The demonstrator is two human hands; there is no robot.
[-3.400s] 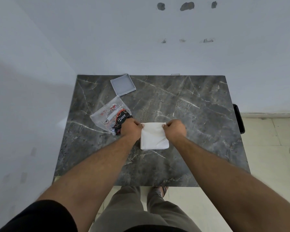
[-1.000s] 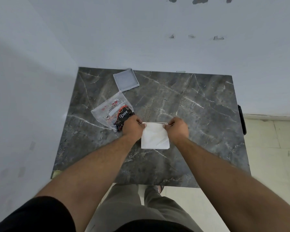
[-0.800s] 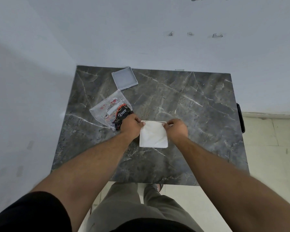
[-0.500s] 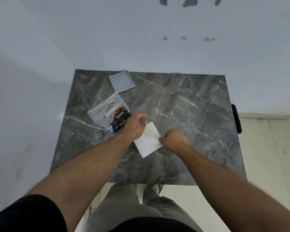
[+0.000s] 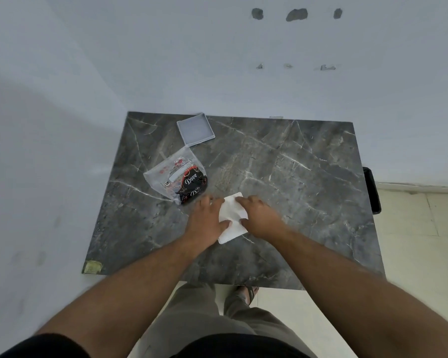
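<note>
A folded white napkin lies flat and turned at an angle on the dark marble table, near its middle front. My left hand rests on the napkin's left side with fingers spread flat, thumb on the paper. My right hand presses on its right side, fingers extended over the top edge. Much of the napkin is hidden under both hands.
A clear plastic bag with a black Dove packet lies just left of my left hand. A shallow grey square lid sits at the table's back left. A black object hangs at the right edge. Walls close in behind and left.
Both hands pinched the napkin's top corners a second ago. The napkin has since been turned at an angle and laid down, and both hands now lie flat on it.
</note>
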